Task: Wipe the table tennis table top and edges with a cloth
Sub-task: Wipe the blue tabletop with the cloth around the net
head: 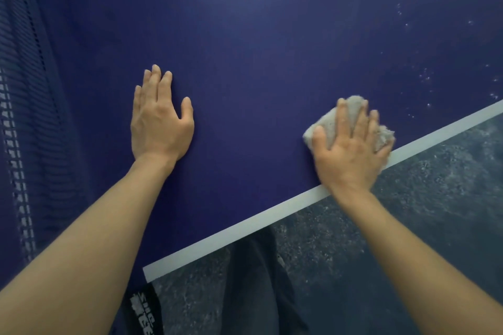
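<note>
The dark blue table tennis table top (258,49) fills most of the view. Its white edge line (245,228) runs diagonally from lower left to upper right. My right hand (351,152) presses flat, fingers straight, on a bunched light grey cloth (351,111) lying on the top just inside the white line. My left hand (159,117) rests flat and open on the blue surface, well to the left of the cloth, holding nothing.
The dark net (24,117) with its white band stands along the left side. Small pale specks (424,76) dot the table top at the right. Beyond the table edge are the speckled grey floor (422,212) and my dark trouser leg (253,280).
</note>
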